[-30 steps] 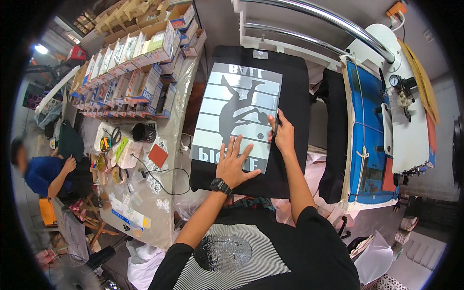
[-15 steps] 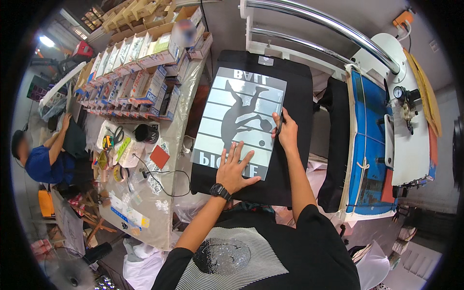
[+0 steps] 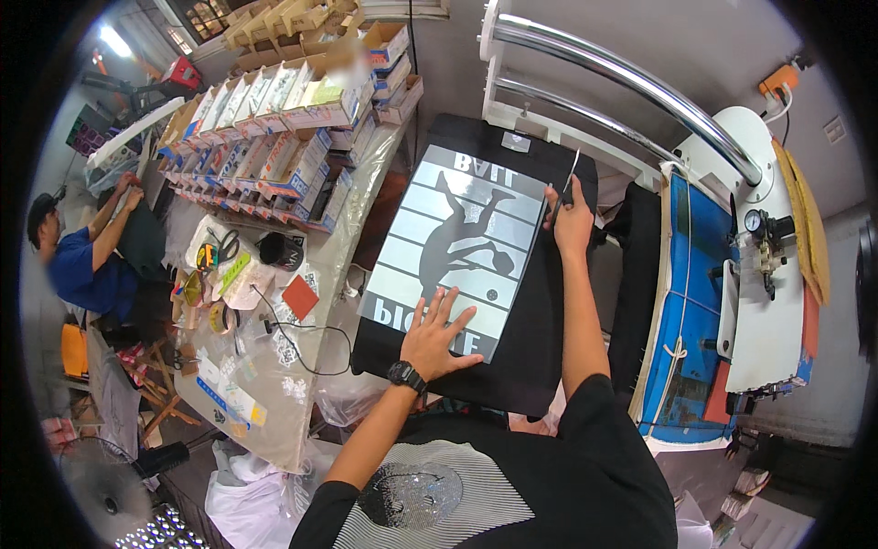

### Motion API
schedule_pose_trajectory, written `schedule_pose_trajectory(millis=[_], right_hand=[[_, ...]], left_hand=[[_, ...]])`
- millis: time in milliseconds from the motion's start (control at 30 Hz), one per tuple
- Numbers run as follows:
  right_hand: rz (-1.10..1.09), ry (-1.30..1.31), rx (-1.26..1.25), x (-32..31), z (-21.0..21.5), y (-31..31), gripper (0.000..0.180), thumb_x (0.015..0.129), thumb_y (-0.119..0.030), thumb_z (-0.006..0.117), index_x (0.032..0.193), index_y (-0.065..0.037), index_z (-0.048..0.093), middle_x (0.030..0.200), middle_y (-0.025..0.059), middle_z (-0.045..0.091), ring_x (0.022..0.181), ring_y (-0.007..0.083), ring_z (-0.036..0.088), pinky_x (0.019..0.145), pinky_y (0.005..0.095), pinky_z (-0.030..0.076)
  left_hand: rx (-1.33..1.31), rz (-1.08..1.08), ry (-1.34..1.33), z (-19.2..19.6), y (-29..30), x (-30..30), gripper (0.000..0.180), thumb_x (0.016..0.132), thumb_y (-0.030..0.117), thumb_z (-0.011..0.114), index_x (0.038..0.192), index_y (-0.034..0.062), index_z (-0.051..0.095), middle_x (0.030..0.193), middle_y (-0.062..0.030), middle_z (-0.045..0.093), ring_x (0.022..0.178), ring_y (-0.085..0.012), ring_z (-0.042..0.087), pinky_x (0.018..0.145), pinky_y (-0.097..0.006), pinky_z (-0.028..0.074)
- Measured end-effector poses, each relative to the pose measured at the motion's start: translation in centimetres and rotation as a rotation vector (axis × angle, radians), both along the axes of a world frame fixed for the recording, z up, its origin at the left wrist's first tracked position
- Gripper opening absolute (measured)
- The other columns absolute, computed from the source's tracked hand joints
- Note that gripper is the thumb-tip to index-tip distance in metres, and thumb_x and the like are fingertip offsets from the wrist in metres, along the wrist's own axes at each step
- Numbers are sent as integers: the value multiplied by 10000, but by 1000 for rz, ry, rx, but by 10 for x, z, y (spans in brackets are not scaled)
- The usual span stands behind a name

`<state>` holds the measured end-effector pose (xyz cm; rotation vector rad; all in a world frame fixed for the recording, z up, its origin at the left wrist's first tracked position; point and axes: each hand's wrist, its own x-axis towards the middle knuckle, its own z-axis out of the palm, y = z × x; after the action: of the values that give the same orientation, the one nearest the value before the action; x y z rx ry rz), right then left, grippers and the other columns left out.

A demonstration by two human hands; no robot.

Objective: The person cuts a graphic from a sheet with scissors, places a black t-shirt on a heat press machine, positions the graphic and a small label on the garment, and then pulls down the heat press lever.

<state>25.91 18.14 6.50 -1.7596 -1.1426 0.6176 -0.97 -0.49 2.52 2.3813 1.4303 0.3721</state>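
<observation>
A transfer sheet point(image 3: 466, 247) with pale stripes, a dark figure and mirrored lettering lies on black fabric point(image 3: 535, 339) spread over a padded board. My left hand point(image 3: 437, 340) rests flat on the sheet's near end, fingers spread, with a dark watch point(image 3: 408, 375) on the wrist. Beyond the sheet's right edge, my right hand point(image 3: 572, 221) is closed around a pair of scissors point(image 3: 574, 166). Their bright blades point up and away, and the fingers partly hide the dark handles. A small pale label point(image 3: 516, 141) shows at the fabric's far end.
At right stands a press with a chrome bar point(image 3: 631, 78), a pressure gauge point(image 3: 755, 220) and a blue padded plate point(image 3: 677, 302). The left table point(image 3: 302, 403) carries stacked cardboard boxes point(image 3: 265, 165), a black mug point(image 3: 280, 251), a cable and tape. A co-worker point(image 3: 91, 265) is at far left.
My right hand has moved up and away from the sheet's right edge, and the scissor blades now show raised. My left hand stays flat on the sheet. The view has shifted slightly.
</observation>
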Motion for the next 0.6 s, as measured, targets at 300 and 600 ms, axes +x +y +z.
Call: schedule_pose_trajectory(millis=[300, 600], right_hand=[[522, -575, -30, -4, -36, -109, 676, 760, -133, 788, 1379, -47, 533, 1348, 172, 593, 1212, 361, 570, 1018, 426, 444], [540, -777, -162, -7, -10, -252, 673, 786, -279, 812, 1383, -102, 557, 901, 210, 691, 805, 341, 665, 781, 468, 506]], left_hand=[[89, -55, -187, -19, -7, 1, 936, 763, 704, 652, 1520, 230, 371, 1622, -205, 178, 1492, -418, 182, 1193, -575, 163], [24, -49, -238, -33, -16, -7, 876, 828, 680, 583, 1496, 146, 394, 1625, -218, 138, 1508, -408, 116, 1204, -580, 102]])
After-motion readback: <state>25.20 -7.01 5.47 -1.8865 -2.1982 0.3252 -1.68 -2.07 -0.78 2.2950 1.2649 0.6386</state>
